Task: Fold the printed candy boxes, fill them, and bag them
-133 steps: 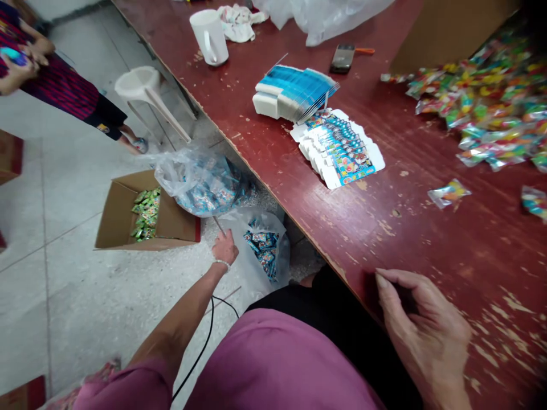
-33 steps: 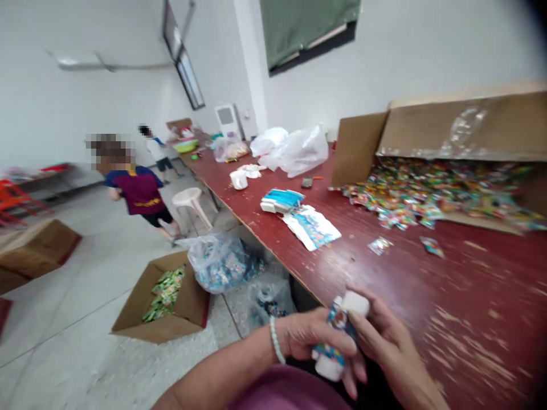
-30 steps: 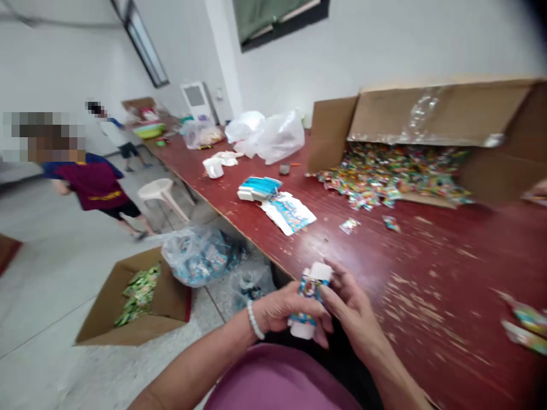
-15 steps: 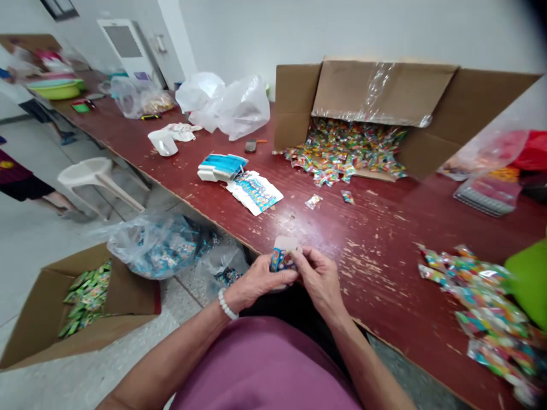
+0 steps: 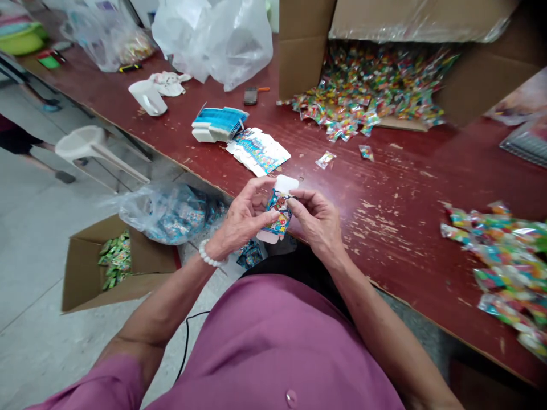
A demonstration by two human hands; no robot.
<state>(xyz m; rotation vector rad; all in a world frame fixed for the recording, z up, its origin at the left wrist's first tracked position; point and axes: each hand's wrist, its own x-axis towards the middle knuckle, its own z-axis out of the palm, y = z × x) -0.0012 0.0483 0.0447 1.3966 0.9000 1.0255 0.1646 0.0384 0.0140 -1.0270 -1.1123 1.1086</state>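
A small printed paper box (image 5: 277, 212) with white end flaps is pinched between both my hands at the red table's front edge (image 5: 342, 267). My left hand (image 5: 241, 219) grips its left side, fingers curled. My right hand (image 5: 314, 219) holds its right side with thumb and forefinger near the top flap. Flat printed box blanks (image 5: 258, 151) lie fanned out on the table beyond my hands, next to a blue-and-white stack of blanks (image 5: 219, 122).
A tipped cardboard carton (image 5: 307, 51) spills colourful candy packets (image 5: 371, 91); more packets (image 5: 504, 256) lie at right. White mug (image 5: 147, 98), phone (image 5: 250, 95) and plastic bags (image 5: 222, 34) stand behind. On the floor: a bag of filled boxes (image 5: 171, 213), an open carton (image 5: 85, 273), a white stool (image 5: 92, 151).
My left hand came up from the bag on the floor and both hands now hold a small box. My view swung up across the room, then tipped down to the table.
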